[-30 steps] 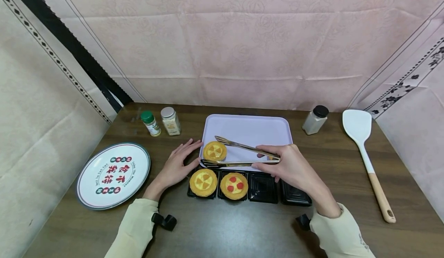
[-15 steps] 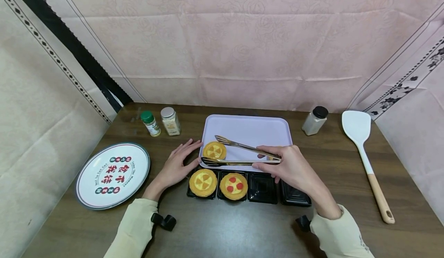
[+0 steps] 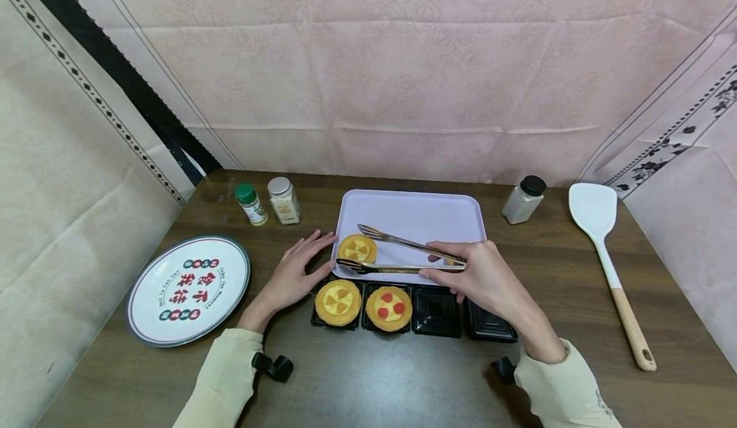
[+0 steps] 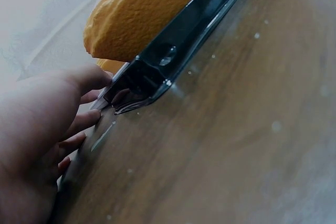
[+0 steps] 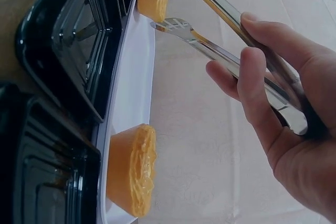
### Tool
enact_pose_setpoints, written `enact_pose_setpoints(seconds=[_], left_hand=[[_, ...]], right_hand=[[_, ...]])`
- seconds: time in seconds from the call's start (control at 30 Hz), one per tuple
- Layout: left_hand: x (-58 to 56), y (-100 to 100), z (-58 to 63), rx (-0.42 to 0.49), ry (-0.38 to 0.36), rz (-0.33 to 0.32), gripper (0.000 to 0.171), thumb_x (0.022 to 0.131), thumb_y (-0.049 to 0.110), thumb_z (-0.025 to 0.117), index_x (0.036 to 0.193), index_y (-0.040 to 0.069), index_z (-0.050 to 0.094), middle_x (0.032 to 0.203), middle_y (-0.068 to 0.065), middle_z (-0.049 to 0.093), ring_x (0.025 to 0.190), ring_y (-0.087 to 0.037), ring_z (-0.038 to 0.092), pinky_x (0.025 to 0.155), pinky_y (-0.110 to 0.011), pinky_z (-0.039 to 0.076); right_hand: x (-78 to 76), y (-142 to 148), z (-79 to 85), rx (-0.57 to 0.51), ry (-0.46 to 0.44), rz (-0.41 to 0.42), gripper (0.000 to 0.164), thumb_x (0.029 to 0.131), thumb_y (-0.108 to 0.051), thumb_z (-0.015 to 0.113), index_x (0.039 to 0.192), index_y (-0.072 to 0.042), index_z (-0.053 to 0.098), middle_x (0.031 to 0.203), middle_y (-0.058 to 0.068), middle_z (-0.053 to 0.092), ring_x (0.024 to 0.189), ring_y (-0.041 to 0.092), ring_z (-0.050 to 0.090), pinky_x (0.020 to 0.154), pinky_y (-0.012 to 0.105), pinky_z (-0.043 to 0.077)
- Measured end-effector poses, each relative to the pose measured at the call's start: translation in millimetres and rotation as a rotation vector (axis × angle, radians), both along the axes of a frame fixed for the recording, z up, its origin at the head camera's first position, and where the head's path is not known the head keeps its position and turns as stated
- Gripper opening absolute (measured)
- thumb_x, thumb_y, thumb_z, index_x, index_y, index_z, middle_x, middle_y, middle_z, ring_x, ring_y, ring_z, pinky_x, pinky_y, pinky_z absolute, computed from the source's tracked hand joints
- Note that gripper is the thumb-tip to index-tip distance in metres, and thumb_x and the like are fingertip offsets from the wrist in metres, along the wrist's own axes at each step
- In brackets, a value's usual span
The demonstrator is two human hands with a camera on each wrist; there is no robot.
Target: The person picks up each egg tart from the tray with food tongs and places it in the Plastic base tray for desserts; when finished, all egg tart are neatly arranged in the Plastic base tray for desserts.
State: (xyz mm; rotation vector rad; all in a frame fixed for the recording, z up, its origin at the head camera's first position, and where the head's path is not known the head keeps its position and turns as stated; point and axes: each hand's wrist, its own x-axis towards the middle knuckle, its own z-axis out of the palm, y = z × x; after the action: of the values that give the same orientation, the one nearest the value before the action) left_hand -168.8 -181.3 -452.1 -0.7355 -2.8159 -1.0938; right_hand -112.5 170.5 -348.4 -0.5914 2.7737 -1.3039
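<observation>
My right hand grips metal tongs between thumb and fingers over the lilac tray. The spread tips of the tongs lie either side of a yellow egg tart at the tray's left end. Another tart, mostly hidden by the hand in the head view, sits at the tray's right. My left hand has its fingers extended, fingertips at the tray's left edge. In front, a black compartment tray holds a yellow-topped tart and a red-dotted tart in its left compartments.
A round plate with red lettering lies at left. Green-lidded and white-lidded bottles stand behind the left hand. At the right are a black-lidded shaker and a white spatula with a wooden handle.
The near arm of the tongs has come slightly closer to the far arm, around the tart on the lilac tray. Both hands stay almost in the same place.
</observation>
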Motion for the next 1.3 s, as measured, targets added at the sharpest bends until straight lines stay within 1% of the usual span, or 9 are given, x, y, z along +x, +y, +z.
enact_pose_setpoints(seconds=[0.27,0.6,0.67,0.8,0.9,1.03,1.17,1.3], left_hand=[[-0.9,0,0.8,0.002,0.003,-0.004,0.054,0.100,0.039,0.057,0.148,0.020,0.045,0.152,-0.001,0.041,0.145,-0.023,0.022,0.114,-0.054,0.011],[-0.5,-1,0.6,0.008,0.006,-0.002,0.053,0.100,0.040,0.056,0.148,0.019,0.046,0.152,-0.001,0.041,0.145,-0.024,0.023,0.115,-0.053,0.012],[-0.1,-1,0.8,0.008,0.007,-0.002,0.053,0.100,0.039,0.056,0.148,0.019,0.046,0.152,-0.001,0.041,0.145,-0.024,0.023,0.115,-0.053,0.012],[0.6,0,1.7,0.014,0.009,-0.003,0.052,0.099,0.035,0.058,0.148,0.020,0.046,0.152,-0.002,0.041,0.145,-0.026,0.023,0.114,-0.054,0.012],[0.7,1,2.3,0.013,0.006,0.003,0.052,0.099,0.034,0.059,0.147,0.020,0.046,0.152,-0.001,0.041,0.145,-0.025,0.023,0.114,-0.054,0.012],[0.5,1,2.0,0.013,0.005,0.010,0.052,0.098,0.033,0.060,0.147,0.020,0.047,0.152,-0.001,0.041,0.145,-0.025,0.023,0.114,-0.053,0.012],[0.0,1,1.2,0.012,0.013,0.007,0.052,0.098,0.034,0.060,0.146,0.019,0.047,0.151,-0.001,0.042,0.145,-0.025,0.024,0.114,-0.053,0.012],[0.4,0,1.6,0.005,0.015,-0.002,0.052,0.099,0.036,0.058,0.147,0.020,0.046,0.151,-0.001,0.042,0.145,-0.025,0.023,0.115,-0.052,0.012]], right_hand=[[0.4,-2,-1.1,0.003,0.005,0.011,0.042,0.085,-0.028,0.079,0.122,-0.010,0.070,0.081,-0.003,0.069,0.038,0.013,0.056,0.036,0.029,0.048],[0.6,-6,-2.6,0.025,0.039,0.010,0.041,0.085,-0.028,0.079,0.120,-0.010,0.071,0.092,0.003,0.068,0.036,0.008,0.055,0.036,0.027,0.047],[0.8,-6,-2.5,0.022,0.046,0.004,0.041,0.084,-0.028,0.079,0.120,-0.010,0.071,0.091,0.004,0.069,0.036,0.008,0.055,0.036,0.027,0.047],[2.0,-4,-0.4,-0.006,0.072,-0.017,0.043,0.083,-0.031,0.080,0.120,-0.011,0.071,0.085,0.000,0.070,0.036,0.010,0.055,0.035,0.027,0.047],[3.4,-3,2.4,-0.029,0.094,-0.030,0.044,0.083,-0.032,0.080,0.120,-0.012,0.072,0.080,-0.006,0.070,0.035,0.009,0.054,0.035,0.027,0.046],[5.1,-2,4.9,-0.033,0.112,-0.027,0.044,0.083,-0.034,0.079,0.120,-0.012,0.071,0.077,-0.011,0.070,0.035,0.008,0.054,0.035,0.027,0.044],[6.7,0,7.1,-0.047,0.118,-0.029,0.044,0.083,-0.035,0.079,0.121,-0.014,0.071,0.077,-0.012,0.070,0.036,0.013,0.055,0.035,0.027,0.044],[9.9,5,10.2,-0.057,0.132,-0.041,0.044,0.083,-0.036,0.079,0.122,-0.017,0.071,0.071,-0.014,0.068,0.037,0.013,0.056,0.035,0.025,0.042]])
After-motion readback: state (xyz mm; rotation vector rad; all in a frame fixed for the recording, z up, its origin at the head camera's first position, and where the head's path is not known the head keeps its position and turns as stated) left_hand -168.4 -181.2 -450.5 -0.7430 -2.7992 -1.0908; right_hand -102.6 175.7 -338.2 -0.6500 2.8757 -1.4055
